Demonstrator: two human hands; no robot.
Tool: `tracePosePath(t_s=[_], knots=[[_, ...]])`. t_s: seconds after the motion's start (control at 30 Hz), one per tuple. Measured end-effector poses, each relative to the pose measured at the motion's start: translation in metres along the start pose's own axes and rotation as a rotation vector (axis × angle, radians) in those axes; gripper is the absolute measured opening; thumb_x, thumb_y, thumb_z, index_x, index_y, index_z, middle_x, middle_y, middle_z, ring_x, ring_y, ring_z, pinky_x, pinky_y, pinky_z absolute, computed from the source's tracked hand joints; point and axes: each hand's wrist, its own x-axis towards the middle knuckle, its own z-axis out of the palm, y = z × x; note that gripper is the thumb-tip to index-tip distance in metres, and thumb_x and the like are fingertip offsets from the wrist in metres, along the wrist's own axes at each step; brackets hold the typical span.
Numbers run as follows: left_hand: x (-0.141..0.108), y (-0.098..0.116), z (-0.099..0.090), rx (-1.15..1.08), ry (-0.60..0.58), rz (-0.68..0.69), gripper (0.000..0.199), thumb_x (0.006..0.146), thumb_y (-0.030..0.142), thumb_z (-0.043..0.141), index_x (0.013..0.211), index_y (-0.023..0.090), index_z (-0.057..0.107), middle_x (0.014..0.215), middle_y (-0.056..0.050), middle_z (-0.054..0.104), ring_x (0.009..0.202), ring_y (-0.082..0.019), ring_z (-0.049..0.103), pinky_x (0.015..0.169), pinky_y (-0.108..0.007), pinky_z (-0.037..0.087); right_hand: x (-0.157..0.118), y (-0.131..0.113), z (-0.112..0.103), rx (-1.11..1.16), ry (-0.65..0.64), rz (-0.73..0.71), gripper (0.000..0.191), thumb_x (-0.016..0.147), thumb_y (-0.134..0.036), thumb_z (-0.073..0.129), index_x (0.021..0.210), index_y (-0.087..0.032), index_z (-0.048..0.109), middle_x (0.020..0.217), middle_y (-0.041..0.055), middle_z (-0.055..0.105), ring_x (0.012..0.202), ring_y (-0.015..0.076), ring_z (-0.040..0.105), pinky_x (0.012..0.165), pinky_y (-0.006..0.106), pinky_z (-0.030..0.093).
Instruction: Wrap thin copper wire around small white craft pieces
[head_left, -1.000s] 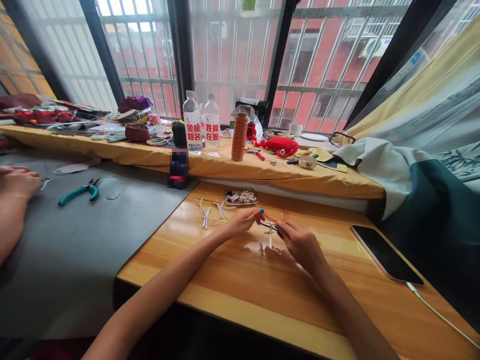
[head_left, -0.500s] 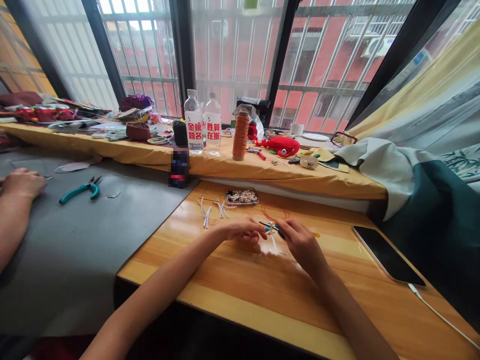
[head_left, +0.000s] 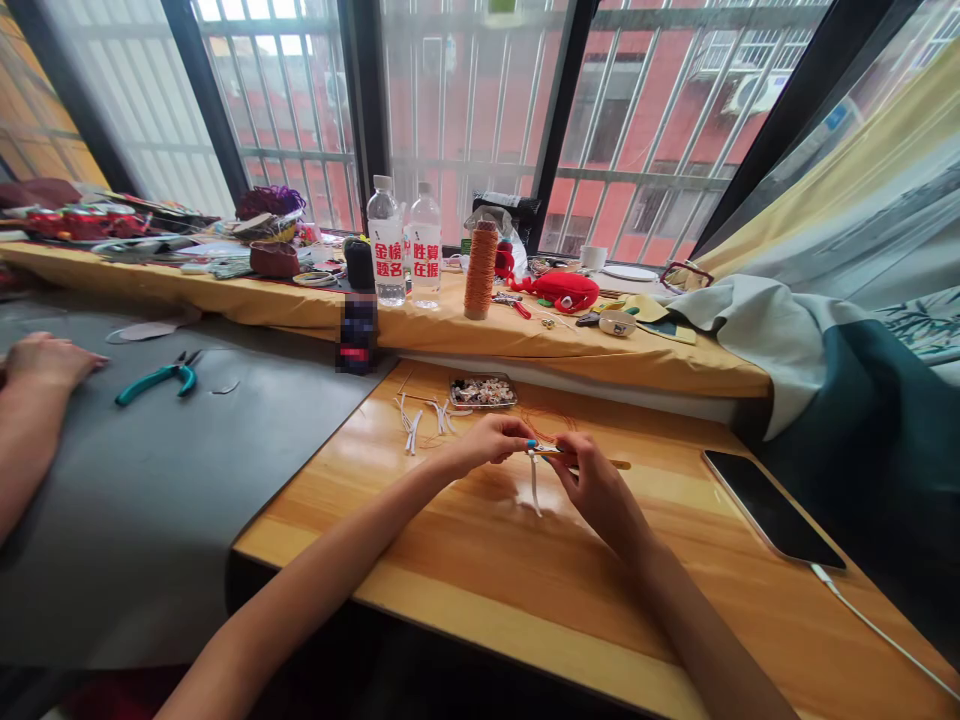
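Observation:
Over the wooden table, my left hand [head_left: 501, 440] is closed in a pinch on the upper end of a white strip [head_left: 535, 487], which hangs down toward the tabletop. Close on its right, my right hand [head_left: 592, 470] is closed round a thin tool [head_left: 619, 464] whose light brown end sticks out to the right. The fingertips of both hands nearly meet at the strip's top. Behind them lie a clear tray of small beads [head_left: 484, 391] and thin orange cord [head_left: 551, 420]. More white strips [head_left: 412, 430] rest to the left.
A phone [head_left: 772, 508] with a white cable lies at the right. Teal pliers [head_left: 157, 380] are on the grey mat [head_left: 150, 500], near another person's hand [head_left: 52, 362]. Two bottles [head_left: 388, 250] and an orange thread spool [head_left: 481, 270] stand on the yellow-covered ledge [head_left: 525, 340].
My left hand has risen slightly and closed at the strip. My right hand has turned the tool, and its brown end now shows. The other person's hand has shifted right.

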Motion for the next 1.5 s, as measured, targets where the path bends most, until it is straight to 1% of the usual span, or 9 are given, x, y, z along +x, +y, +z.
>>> tracePosePath(t_s=[0.13,0.23,0.33,0.53,0.63,0.93,1.2,1.37,1.5], knots=[[0.003,-0.001,0.001,0.141,0.115,0.184,0.019,0.065,0.028,0.056,0.074,0.011,0.058,0.06,0.002,0.051,0.051,-0.005,0.04,0.048,-0.018,0.03,0.0,0.0,0.0,-0.031,-0.033,-0.058,0.008,0.081,-0.014,0.04,0.086,-0.019,0.042,0.082,0.0052,0.052,0.075,0.0147,0.052,0.065,0.027,0.045],[0.004,-0.003,0.0,0.212,0.158,0.299,0.013,0.067,0.023,0.055,0.073,0.012,0.058,0.067,0.0,0.056,0.063,-0.008,0.048,0.06,-0.019,0.036,0.0,0.003,-0.001,-0.025,-0.089,-0.091,0.008,0.081,-0.014,0.039,0.086,-0.018,0.044,0.084,0.0062,0.053,0.08,0.015,0.052,0.069,0.028,0.044],[0.004,-0.004,-0.001,0.254,0.184,0.361,0.012,0.069,0.022,0.053,0.077,0.013,0.056,0.069,0.0,0.057,0.064,-0.009,0.051,0.062,-0.02,0.038,-0.001,0.005,-0.002,-0.02,-0.151,-0.102,0.012,0.082,-0.013,0.037,0.088,-0.018,0.046,0.088,0.0077,0.055,0.084,0.0157,0.052,0.071,0.028,0.043],[0.0,-0.001,-0.001,0.373,0.242,0.399,0.015,0.072,0.024,0.051,0.084,0.015,0.055,0.069,0.001,0.057,0.061,-0.008,0.05,0.058,-0.018,0.037,0.0,0.006,-0.005,-0.13,-0.234,-0.1,0.019,0.082,-0.012,0.034,0.089,-0.016,0.052,0.078,0.0068,0.059,0.073,0.0152,0.053,0.063,0.026,0.04],[-0.001,0.002,-0.001,0.441,0.272,0.418,0.016,0.072,0.024,0.052,0.085,0.016,0.055,0.069,0.001,0.056,0.059,-0.007,0.049,0.056,-0.017,0.036,0.003,0.004,-0.008,-0.163,-0.275,-0.094,0.024,0.082,-0.009,0.032,0.094,-0.017,0.052,0.084,0.0076,0.059,0.076,0.0157,0.053,0.064,0.026,0.039],[-0.002,0.001,0.004,0.541,0.219,0.422,0.015,0.071,0.014,0.05,0.085,0.015,0.056,0.072,0.001,0.057,0.06,-0.006,0.046,0.057,-0.016,0.036,0.003,0.002,-0.004,-0.29,-0.28,-0.158,0.017,0.083,-0.02,0.037,0.084,-0.015,0.053,0.087,0.0085,0.059,0.079,0.0175,0.051,0.069,0.03,0.038],[-0.003,-0.001,0.004,0.557,0.226,0.442,0.01,0.072,0.017,0.05,0.08,0.014,0.056,0.072,0.0,0.057,0.062,-0.007,0.046,0.058,-0.017,0.036,0.003,0.007,-0.007,-0.209,-0.282,-0.224,0.027,0.085,-0.014,0.029,0.102,-0.011,0.05,0.08,0.0093,0.059,0.074,0.0168,0.053,0.066,0.029,0.041],[-0.003,0.0,0.003,0.581,0.237,0.437,0.008,0.072,0.018,0.049,0.077,0.015,0.055,0.071,0.001,0.056,0.061,-0.007,0.046,0.059,-0.017,0.036,0.002,0.005,-0.001,-0.228,-0.238,-0.136,0.027,0.085,-0.017,0.029,0.098,-0.015,0.052,0.076,0.0079,0.063,0.069,0.0156,0.057,0.06,0.025,0.04],[-0.002,0.0,0.0,0.588,0.246,0.439,0.008,0.072,0.017,0.049,0.077,0.015,0.054,0.071,0.001,0.056,0.061,-0.007,0.046,0.059,-0.017,0.036,-0.004,0.001,0.01,-0.244,-0.182,0.076,0.025,0.085,-0.029,0.03,0.093,-0.016,0.049,0.069,0.0041,0.063,0.048,0.0125,0.054,0.038,0.021,0.029]])
